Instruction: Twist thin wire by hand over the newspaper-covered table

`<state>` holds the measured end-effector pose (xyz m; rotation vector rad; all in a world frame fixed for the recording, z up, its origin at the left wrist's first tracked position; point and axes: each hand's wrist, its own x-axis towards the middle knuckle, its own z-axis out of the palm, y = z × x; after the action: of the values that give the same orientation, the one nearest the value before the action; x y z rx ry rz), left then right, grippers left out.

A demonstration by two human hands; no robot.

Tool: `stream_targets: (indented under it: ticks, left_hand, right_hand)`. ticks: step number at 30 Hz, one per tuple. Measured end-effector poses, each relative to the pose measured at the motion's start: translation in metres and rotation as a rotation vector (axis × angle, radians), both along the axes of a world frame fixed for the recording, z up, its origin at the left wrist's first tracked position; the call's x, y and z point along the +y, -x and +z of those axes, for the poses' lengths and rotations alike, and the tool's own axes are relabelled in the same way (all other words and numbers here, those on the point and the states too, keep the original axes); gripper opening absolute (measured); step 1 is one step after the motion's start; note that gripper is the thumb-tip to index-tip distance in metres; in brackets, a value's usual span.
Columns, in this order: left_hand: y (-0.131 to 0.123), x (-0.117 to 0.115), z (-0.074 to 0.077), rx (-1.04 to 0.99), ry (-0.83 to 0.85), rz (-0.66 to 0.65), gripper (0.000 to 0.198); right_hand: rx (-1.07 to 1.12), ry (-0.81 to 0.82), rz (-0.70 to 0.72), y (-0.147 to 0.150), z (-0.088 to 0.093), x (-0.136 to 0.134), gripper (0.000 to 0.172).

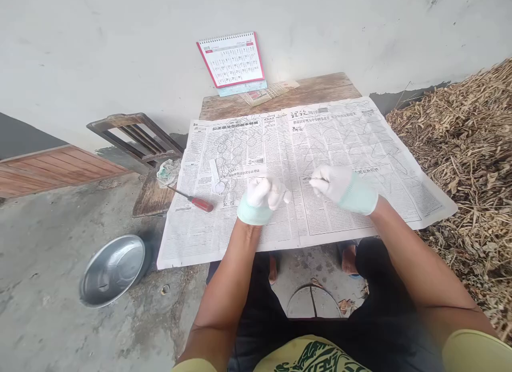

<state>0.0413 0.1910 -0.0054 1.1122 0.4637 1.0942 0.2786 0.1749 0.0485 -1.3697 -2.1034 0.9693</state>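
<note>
My left hand (262,196), in a white glove with a mint cuff, is closed just above the newspaper (276,228). My right hand (330,184), gloved the same way, is closed too, fingertips pinched and facing the left. A gap separates the hands. Whatever sits in the fingers is too small to make out. Thin dark curled loops (232,148) lie on the paper beyond my left hand. Finer dark strands (348,137) spread across the sheet beyond my right. A red-handled screwdriver (201,204) and a white strip with a round end (216,177) rest to the left.
A desk calendar (234,62) stands at the back of the wooden table (328,86). On the left are a wooden chair (140,137) with a crumpled plastic bag (168,173) and a metal basin (114,270) on the floor. Dried plant stalks (468,148) heap up at right.
</note>
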Motion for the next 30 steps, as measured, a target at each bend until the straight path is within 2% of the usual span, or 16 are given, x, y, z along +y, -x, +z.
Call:
stream_targets:
  ticks: [4, 10, 15, 18, 24, 30]
  left_hand:
    - [0.001, 0.005, 0.001, -0.047, -0.022, 0.009, 0.054]
    - [0.003, 0.003, 0.006, 0.081, -0.002, 0.050, 0.066]
    - [0.001, 0.003, 0.006, 0.064, -0.038, 0.068, 0.066]
    - [0.003, 0.006, 0.004, 0.087, -0.043, 0.033, 0.070]
    - [0.005, 0.001, 0.010, 0.112, -0.047, 0.036, 0.060]
    - [0.000, -0.011, 0.019, 0.087, -0.001, 0.114, 0.058]
  right_hand:
    - [-0.007, -0.010, 0.002, 0.000, -0.002, 0.000, 0.027]
    - [-0.020, -0.015, 0.009, 0.001, 0.001, -0.001, 0.028]
    - [-0.021, -0.027, 0.007, 0.002, 0.001, -0.002, 0.026]
    - [-0.045, -0.040, 0.005, 0.002, -0.004, -0.002, 0.025]
    - [-0.110, -0.090, 0.021, 0.005, -0.008, -0.003, 0.032]
    - [-0.094, -0.035, 0.011, 0.010, -0.005, -0.003, 0.030]
